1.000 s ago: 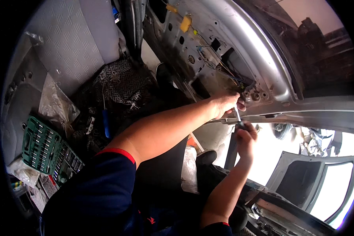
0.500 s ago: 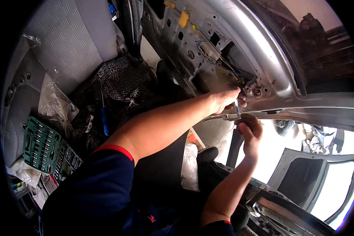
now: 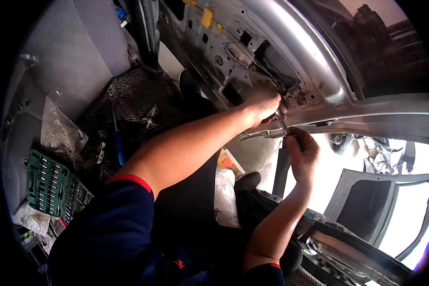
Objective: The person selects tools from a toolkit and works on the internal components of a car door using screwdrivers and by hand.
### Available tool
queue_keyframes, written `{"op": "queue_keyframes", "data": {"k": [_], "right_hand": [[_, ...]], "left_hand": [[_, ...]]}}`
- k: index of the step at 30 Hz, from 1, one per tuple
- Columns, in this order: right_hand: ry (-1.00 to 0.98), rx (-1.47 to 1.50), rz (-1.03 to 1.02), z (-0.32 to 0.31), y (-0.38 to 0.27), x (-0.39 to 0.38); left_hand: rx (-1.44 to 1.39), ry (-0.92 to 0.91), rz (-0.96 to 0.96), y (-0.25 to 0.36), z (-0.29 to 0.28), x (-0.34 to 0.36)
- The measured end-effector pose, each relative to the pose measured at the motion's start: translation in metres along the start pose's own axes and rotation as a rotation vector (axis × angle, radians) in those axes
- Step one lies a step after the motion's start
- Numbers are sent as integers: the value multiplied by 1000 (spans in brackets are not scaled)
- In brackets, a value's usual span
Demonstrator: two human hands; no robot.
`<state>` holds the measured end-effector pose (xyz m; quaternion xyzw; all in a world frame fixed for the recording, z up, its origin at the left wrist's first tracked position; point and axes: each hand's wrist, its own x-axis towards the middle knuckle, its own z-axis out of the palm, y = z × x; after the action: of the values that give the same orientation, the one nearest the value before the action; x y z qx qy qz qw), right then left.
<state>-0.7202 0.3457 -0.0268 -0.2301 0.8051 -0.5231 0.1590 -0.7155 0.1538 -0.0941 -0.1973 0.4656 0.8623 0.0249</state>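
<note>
A slim silver metal tool slants between my two hands beside the edge of a bare grey car door. My left hand is closed with its fingers around the upper end of the tool, close to the door's inner panel. My right hand has its thumb and fingers pinched on the lower end. Both ends are covered by fingers, so the tool's exact kind does not show. Wires and cables run over the openings in the panel just beyond my left hand.
At the left, a green socket set case lies unfolded by a grey seat. A blue-handled screwdriver rests on the patterned floor mat. Clear plastic wrap lies below my arms. Another vehicle door stands outside at the right.
The tool leans more now, its upper end tipped leftward. My left hand has shifted slightly up and left in the picture, along with the view; both hands keep hold.
</note>
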Motion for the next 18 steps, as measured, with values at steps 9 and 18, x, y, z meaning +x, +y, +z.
{"op": "queue_keyframes", "data": {"k": [9,18], "right_hand": [[44,-234,-94,-1,-8,-6],[-3,-327,-197,8,25,2]], "left_hand": [[445,276,303,-3,2,-18],[59,-9,48,-7,-6,-3]]}}
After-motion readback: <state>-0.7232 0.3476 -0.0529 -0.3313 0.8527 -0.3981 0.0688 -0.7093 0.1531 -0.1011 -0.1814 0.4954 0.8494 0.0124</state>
